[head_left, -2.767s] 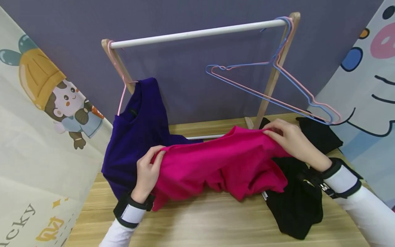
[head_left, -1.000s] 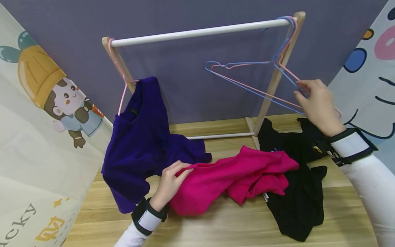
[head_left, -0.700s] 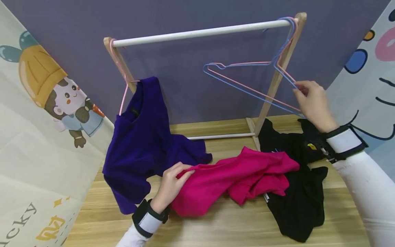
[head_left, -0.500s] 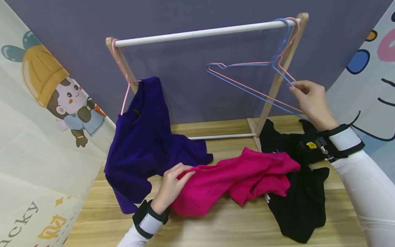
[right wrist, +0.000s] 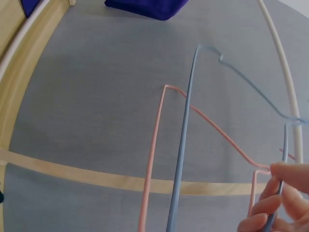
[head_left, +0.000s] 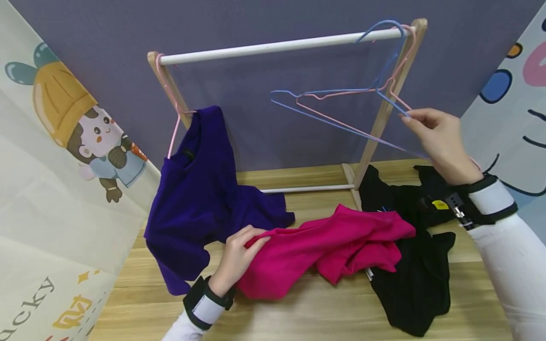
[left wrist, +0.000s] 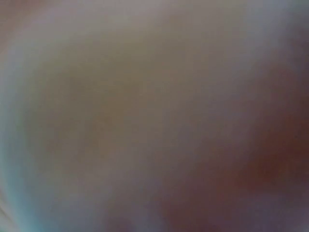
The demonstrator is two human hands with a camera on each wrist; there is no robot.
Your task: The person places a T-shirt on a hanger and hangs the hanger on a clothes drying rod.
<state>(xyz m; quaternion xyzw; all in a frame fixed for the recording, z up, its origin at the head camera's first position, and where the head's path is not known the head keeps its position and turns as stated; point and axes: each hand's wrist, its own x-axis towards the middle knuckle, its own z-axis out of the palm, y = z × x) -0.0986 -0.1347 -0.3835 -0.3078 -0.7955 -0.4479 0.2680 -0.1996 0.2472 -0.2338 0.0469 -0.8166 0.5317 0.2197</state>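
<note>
My right hand (head_left: 441, 142) pinches the right shoulder of a blue wire hanger (right wrist: 185, 125). Its hook arches a little above the white rod, still looped over it. Close behind, a pink hanger (right wrist: 153, 145) hangs from the same rod end. Lower down, my left hand (head_left: 239, 253) pinches the edge of a bright pink garment (head_left: 294, 260), which lies crumpled on the wooden surface. In the right wrist view, the blue wire runs between curled fingers and thumb (right wrist: 289, 174). The left wrist view is too blurred to make anything out.
A wooden rack with a white rod (head_left: 273, 47) stands at the back. On its left end, a purple garment (head_left: 196, 189) hangs from another pink hanger (head_left: 174, 132). Black garments (head_left: 414, 279) lie at the right, partly under the pink one. Printed curtains (head_left: 77, 199) flank both sides.
My right hand let go of the pink garment and took hold of the blue hanger. Just now the hanger's hook rose off the rod and its left tip swung left. The left hand shifted right earlier.
</note>
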